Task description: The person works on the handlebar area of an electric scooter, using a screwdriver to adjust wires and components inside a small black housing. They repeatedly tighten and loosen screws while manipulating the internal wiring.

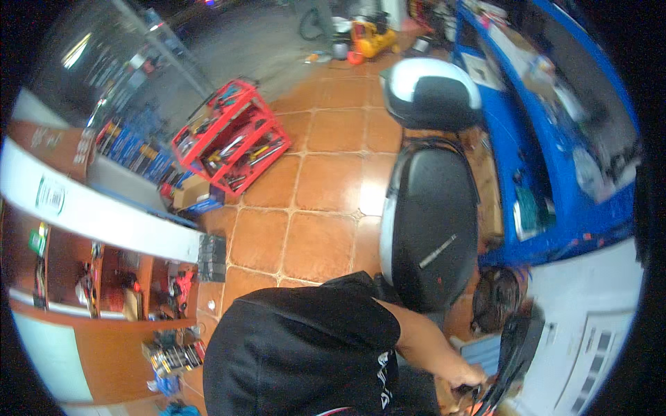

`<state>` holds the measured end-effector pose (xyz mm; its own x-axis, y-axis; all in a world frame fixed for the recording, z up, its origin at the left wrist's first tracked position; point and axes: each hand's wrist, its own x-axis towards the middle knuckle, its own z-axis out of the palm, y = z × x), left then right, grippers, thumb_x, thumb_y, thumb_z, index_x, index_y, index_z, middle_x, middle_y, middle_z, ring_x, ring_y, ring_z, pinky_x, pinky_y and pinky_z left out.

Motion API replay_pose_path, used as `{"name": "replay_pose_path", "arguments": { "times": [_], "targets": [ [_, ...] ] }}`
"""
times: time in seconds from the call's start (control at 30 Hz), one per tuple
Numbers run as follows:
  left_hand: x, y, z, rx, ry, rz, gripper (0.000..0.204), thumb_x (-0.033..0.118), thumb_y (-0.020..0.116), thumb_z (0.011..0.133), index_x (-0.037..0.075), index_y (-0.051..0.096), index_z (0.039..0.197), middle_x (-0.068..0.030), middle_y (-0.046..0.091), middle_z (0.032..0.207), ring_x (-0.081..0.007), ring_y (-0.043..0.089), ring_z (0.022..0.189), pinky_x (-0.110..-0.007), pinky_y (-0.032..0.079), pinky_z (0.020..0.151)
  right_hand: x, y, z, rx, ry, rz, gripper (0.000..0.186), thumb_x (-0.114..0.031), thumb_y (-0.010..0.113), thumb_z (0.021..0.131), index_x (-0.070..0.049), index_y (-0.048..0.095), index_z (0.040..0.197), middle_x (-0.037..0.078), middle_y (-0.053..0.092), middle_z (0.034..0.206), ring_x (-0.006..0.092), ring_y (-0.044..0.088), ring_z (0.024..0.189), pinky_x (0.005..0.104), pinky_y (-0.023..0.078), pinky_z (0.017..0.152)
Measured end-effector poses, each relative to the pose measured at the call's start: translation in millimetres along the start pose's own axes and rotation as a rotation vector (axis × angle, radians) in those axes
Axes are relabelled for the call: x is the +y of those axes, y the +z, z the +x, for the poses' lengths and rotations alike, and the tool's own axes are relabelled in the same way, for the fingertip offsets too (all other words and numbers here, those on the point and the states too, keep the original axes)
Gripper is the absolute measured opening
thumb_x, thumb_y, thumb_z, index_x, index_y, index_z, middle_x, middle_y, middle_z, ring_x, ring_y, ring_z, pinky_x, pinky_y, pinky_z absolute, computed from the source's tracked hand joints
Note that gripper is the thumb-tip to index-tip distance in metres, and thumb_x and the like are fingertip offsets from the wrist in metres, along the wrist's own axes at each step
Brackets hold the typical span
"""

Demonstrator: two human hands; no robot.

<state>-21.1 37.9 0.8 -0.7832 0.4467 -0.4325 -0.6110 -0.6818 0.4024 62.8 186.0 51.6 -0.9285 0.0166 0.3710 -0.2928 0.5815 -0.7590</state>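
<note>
My left forearm reaches down to the lower right from the sleeve of my black shirt (298,340). My left hand (463,376) is closed around a dark handlebar grip (466,390) at the lower right, beside black lever and cable parts (510,347) that are partly blurred. Behind the arm, the scooter's long black seat (427,201) extends upward in the view, with a white-and-black top box (430,90) at its rear. I cannot see my right hand.
A red tool trolley (229,97) stands on orange tiles at upper left. Wooden shelving (111,322) lines the left side. A yellow compressor (374,38) is at the back. A blue bench (576,229) and a white surface (576,291) border the right, near a dark round object (496,298).
</note>
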Motion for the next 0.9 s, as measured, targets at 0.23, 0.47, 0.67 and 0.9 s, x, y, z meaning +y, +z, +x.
{"name": "replay_pose_path", "arguments": {
  "times": [0.23, 0.47, 0.67, 0.9],
  "targets": [
    [3, -1, -16, -0.248, -0.065, 0.112, 0.03, 0.027, 0.043, 0.093, 0.008, 0.065, 0.099, -0.0099, 0.069, 0.102, -0.0234, 0.063, 0.096, -0.045, 0.05, 0.078, -43, 5, -20, 0.115, 0.235, 0.064, 0.021, -0.014, 0.069, 0.086, -0.001, 0.061, 0.1, 0.008, 0.063, 0.098, 0.0195, 0.056, 0.093, 0.0323, 0.044, 0.088],
    [-4, 0, -28, -0.022, -0.39, -0.286, 0.037, 0.031, 0.04, 0.095, 0.002, 0.061, 0.104, -0.015, 0.067, 0.096, -0.0324, 0.065, 0.089, -0.048, 0.055, 0.073, -41, 12, -28, 0.32, 0.364, 0.079, 0.013, -0.004, 0.068, 0.081, 0.0, 0.062, 0.092, 0.008, 0.064, 0.087, 0.0158, 0.059, 0.081, 0.0286, 0.048, 0.075],
    [4, 5, -48, 0.009, -0.369, -0.226, 0.036, 0.029, 0.036, 0.097, 0.004, 0.062, 0.104, -0.0124, 0.068, 0.098, -0.0275, 0.065, 0.09, -0.048, 0.052, 0.08, -38, 34, -25, 0.366, 0.293, 0.024, 0.014, -0.003, 0.07, 0.081, -0.001, 0.06, 0.092, 0.005, 0.065, 0.087, 0.0105, 0.057, 0.075, 0.0245, 0.048, 0.072],
    [11, 9, -53, 0.012, -0.331, -0.2, 0.034, 0.028, 0.037, 0.098, 0.005, 0.062, 0.101, -0.0095, 0.068, 0.094, -0.0238, 0.065, 0.087, -0.047, 0.049, 0.086, -51, 50, -5, 0.485, 0.406, 0.061, 0.033, -0.007, 0.081, 0.071, -0.003, 0.058, 0.095, 0.008, 0.066, 0.096, 0.0115, 0.06, 0.079, 0.0252, 0.05, 0.071]
  ]
}}
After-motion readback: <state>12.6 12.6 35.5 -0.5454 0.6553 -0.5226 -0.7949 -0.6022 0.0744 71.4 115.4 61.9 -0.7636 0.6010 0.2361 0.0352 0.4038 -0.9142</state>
